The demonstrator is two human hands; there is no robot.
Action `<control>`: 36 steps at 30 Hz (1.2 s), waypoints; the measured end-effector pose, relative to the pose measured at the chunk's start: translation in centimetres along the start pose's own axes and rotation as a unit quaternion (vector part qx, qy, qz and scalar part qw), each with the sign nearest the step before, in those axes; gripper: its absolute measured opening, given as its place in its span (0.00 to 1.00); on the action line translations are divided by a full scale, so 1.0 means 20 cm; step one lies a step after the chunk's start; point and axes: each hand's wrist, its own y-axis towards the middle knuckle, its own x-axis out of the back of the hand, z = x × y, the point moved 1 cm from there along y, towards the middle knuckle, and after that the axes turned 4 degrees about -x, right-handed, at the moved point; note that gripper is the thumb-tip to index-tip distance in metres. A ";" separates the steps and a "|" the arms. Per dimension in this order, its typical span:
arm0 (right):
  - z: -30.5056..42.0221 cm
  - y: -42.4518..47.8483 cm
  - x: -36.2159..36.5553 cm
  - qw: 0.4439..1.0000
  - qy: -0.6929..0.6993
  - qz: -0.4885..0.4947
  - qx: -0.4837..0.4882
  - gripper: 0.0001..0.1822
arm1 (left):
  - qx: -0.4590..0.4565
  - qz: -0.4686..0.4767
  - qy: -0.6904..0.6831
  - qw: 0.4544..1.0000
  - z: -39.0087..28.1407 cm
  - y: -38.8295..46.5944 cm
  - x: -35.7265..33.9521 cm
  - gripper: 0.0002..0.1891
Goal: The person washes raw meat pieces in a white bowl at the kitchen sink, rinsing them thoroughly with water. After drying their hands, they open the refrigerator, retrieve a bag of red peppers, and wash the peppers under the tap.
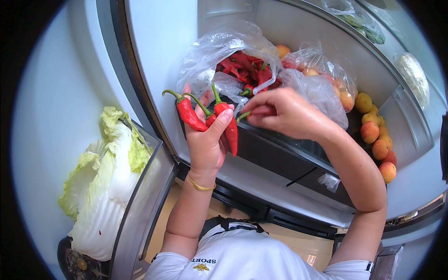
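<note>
Several red chili peppers (190, 113) with green stems are gripped in my left hand (206, 140), the thumb pressed over one of them. To its right, my right hand (280, 113) is somewhat blurred, its fingers closed around a reddish thing with a green stem (244, 116), seemingly another chili; most of it is hidden by the fingers. Just beyond both hands lies a clear plastic bag (210, 52), its mouth gaping, with many red chilies (245, 66) inside.
An open refrigerator surrounds the hands. Bagged peaches or apricots (346, 101) and loose ones (370, 132) lie at the right of the drawer (280, 150). Napa cabbage (105, 196) fills the left door bin (140, 206). A wrapped white item (413, 78) and bagged greens (364, 29) are on the shelf above.
</note>
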 end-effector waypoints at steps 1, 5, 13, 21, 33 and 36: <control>-0.05 0.02 0.01 0.997 -0.049 -0.055 0.028 0.12 | 0.008 0.006 -0.011 1.000 0.00 0.00 0.01 0.48; -0.18 0.09 0.02 0.911 -0.361 -0.182 0.088 0.13 | 0.033 0.025 -0.030 0.999 -0.03 -0.02 0.00 0.48; -0.19 0.11 0.03 0.869 -0.485 -0.097 0.022 0.11 | 0.017 0.029 0.036 0.999 -0.08 -0.06 0.06 0.47; -0.18 0.17 0.17 0.865 -0.421 -0.269 0.045 0.09 | 0.012 0.050 0.096 0.994 -0.10 -0.08 0.08 0.47; -0.14 0.41 0.15 0.807 -0.550 -0.215 0.021 0.09 | -0.007 0.082 0.171 0.982 -0.15 -0.03 0.07 0.50; -0.08 0.39 0.16 0.857 -0.485 -0.176 0.015 0.14 | -0.010 0.092 0.196 0.976 -0.16 -0.03 0.10 0.51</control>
